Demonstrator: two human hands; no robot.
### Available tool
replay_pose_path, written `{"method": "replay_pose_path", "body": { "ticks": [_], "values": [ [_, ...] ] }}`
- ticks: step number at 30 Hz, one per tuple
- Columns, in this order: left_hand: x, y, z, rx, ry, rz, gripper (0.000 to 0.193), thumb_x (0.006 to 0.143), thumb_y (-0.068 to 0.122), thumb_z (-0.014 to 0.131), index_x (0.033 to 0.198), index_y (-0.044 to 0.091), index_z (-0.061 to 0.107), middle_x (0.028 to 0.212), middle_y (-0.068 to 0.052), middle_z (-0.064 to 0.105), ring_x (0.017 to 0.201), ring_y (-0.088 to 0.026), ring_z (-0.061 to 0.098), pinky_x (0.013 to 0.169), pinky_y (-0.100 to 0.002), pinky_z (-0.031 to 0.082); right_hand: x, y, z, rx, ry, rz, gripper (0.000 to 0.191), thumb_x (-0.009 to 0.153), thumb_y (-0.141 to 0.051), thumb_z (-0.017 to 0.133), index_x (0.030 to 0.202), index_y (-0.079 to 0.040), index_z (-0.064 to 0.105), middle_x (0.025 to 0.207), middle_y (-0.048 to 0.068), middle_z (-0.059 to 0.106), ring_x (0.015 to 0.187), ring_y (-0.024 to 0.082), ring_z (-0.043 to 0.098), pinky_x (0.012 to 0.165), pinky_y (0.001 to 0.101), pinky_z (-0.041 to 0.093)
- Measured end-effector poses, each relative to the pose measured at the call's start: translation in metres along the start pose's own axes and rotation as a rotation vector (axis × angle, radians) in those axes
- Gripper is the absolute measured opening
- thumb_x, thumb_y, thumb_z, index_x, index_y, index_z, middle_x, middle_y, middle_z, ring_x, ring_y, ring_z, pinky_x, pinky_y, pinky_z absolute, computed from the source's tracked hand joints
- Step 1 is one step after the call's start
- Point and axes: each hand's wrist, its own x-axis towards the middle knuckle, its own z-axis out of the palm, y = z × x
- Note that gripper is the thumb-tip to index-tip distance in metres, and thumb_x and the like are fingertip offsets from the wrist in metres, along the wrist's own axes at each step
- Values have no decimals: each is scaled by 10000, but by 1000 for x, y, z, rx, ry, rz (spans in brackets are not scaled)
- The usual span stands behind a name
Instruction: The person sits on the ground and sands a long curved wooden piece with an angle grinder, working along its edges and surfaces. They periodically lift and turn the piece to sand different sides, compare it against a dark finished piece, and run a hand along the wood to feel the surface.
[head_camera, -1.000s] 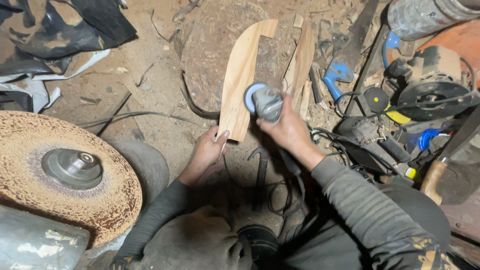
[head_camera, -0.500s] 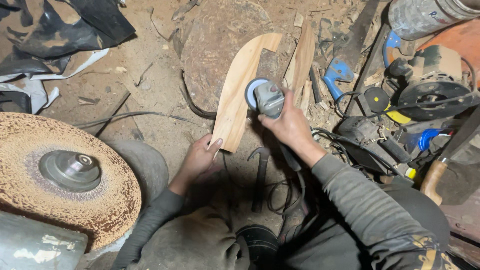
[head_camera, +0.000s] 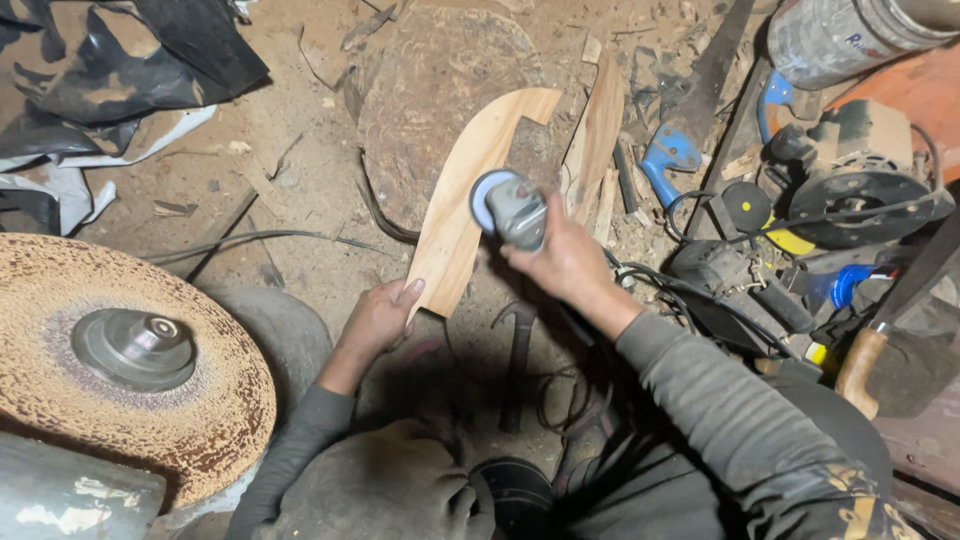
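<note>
My left hand (head_camera: 375, 320) pins the near end of the curved wooden board (head_camera: 462, 200), which lies across the round stone slab (head_camera: 420, 90). My right hand (head_camera: 565, 262) grips the angle grinder (head_camera: 508, 208) on its right edge. The outline looks already cut, and edge smoothing seems underway.

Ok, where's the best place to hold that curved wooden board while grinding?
Hold the wooden board at its near, narrow end, coming from the left, as the left hand does. The grinder in the right hand works the right edge, so that end stays clear.
</note>
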Motion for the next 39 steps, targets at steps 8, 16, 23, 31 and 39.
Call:
{"method": "replay_pose_path", "body": {
  "ticks": [8, 16, 23, 31, 39],
  "values": [
    [20, -28, -1, 75, 13, 29, 531, 1013, 489, 505, 963, 10, 729, 629, -143, 648, 569, -262, 637, 600, -407, 520, 32, 10, -6, 133, 198, -135, 934, 784, -405, 836, 1472, -75, 297, 1084, 304, 704, 993, 450, 722, 858, 478, 582],
    [22, -30, -9, 124, 142, 290, 537, 998, 493, 503, 1012, 16, 749, 731, -151, 680, 673, -283, 661, 691, -423, 529, -33, -7, 16, -35, -109, -248, 910, 740, -389, 844, 1448, -93, 355, 1118, 275, 711, 935, 446, 719, 778, 508, 578],
    [7, -1, -20, 96, 10, -16, 546, 999, 503, 492, 1022, 27, 758, 632, -158, 650, 576, -266, 660, 636, -420, 544, 24, 15, -14, -9, 2, -60, 975, 789, -408, 815, 1500, -44, 256, 1097, 299, 691, 919, 418, 740, 807, 454, 612],
    [20, -20, -18, 220, 62, 100, 534, 988, 525, 488, 1072, 69, 755, 841, -208, 726, 777, -340, 690, 778, -432, 532, 24, 9, -16, 6, 14, -117, 905, 803, -394, 797, 1499, -98, 301, 1055, 290, 713, 936, 434, 731, 807, 468, 606],
    [31, -40, -15, 266, 71, 190, 534, 999, 512, 475, 1061, 56, 745, 1017, -213, 724, 994, -409, 674, 893, -461, 519, 12, -6, -20, -120, -168, -241, 923, 764, -406, 808, 1485, -114, 311, 1108, 281, 703, 916, 460, 719, 787, 511, 582]
  ]
}}
